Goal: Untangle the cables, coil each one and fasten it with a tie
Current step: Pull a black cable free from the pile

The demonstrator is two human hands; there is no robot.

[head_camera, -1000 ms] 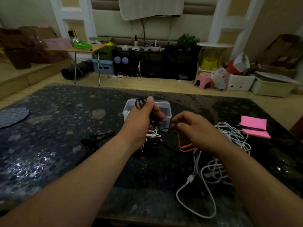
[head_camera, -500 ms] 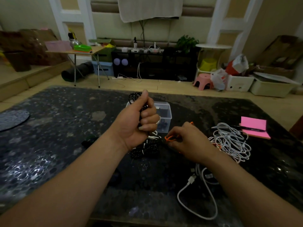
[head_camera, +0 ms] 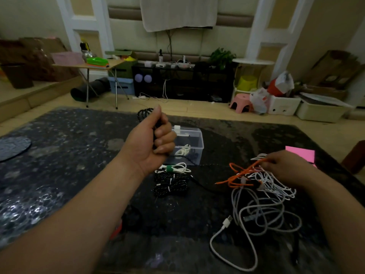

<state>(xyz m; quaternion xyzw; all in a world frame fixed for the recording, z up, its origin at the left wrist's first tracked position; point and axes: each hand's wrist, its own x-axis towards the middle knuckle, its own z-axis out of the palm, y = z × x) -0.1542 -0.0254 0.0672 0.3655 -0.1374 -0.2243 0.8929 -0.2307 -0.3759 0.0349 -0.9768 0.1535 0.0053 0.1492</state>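
Left hand (head_camera: 156,141) fisted tight round black coil (head_camera: 145,113), raised above table (head_camera: 59,155). Right hand (head_camera: 286,167) pinches orange cable (head_camera: 240,176) in white tangle (head_camera: 262,206). I'd keep coil clamped and draw orange out slowly, without yanking knots.

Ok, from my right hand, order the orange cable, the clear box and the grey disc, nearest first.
1. Orange cable: pinched by the right hand.
2. Clear box: mid-table, to its left.
3. Grey disc: far left edge.
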